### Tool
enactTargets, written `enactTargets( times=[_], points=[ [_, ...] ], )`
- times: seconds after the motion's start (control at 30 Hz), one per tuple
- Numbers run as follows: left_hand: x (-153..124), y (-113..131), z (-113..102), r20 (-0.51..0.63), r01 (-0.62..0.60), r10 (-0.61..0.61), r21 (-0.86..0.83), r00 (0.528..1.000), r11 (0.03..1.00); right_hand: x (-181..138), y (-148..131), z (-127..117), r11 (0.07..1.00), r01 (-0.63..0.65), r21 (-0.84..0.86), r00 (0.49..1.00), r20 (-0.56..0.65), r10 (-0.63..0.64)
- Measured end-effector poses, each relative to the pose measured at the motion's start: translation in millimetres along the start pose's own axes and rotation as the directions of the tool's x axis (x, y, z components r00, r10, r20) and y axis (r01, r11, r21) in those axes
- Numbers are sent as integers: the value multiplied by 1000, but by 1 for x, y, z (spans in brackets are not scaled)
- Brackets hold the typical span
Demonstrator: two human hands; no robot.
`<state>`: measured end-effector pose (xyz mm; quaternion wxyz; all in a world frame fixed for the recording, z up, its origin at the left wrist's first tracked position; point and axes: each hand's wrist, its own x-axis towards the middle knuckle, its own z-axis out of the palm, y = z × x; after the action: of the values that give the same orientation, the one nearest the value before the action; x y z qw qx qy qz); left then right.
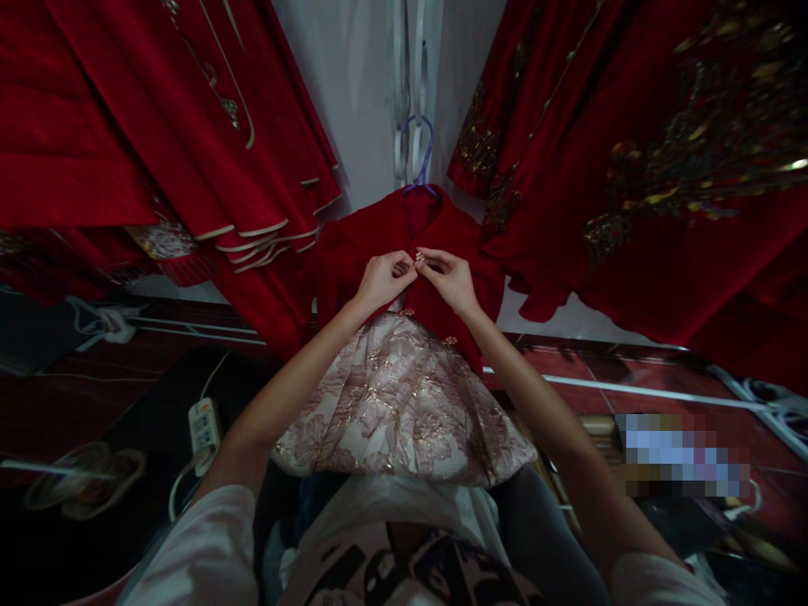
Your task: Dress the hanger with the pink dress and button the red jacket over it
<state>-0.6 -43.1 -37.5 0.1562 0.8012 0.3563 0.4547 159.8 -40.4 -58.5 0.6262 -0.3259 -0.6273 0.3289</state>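
Observation:
A small red jacket hangs in front of me on a purple hanger. Just below its neckline, my left hand pinches the jacket's front edge between thumb and fingers. Touching it tip to tip, my right hand pinches a small pearl-like beaded button. How far the button sits in the cloth is hidden by the fingertips. Two more beaded buttons, an upper one and a lower one, show further down the front. Beneath the jacket spreads a pale pink brocade skirt with a shiny floral pattern.
Red garments with light-edged hems hang at the left, and gold-embroidered red garments at the right. Metal rack poles stand behind the jacket. A white power strip with a cord lies at the lower left on a dark surface.

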Motion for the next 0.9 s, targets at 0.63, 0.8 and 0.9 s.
enactTargets(
  times=[0.63,0.8,0.9],
  points=[
    [-28,-29,24,150,283,-243,-373,958,884,-15,-6,-40,969,-178,-173,972,121,200],
    [-45,-15,16,277,196,-107,-317,955,928,-20,-19,-40,935,-350,63,933,118,341],
    [-49,-9,4,272,283,-189,-364,944,887,-22,-14,-34,949,-302,95,953,46,299]
  ],
)
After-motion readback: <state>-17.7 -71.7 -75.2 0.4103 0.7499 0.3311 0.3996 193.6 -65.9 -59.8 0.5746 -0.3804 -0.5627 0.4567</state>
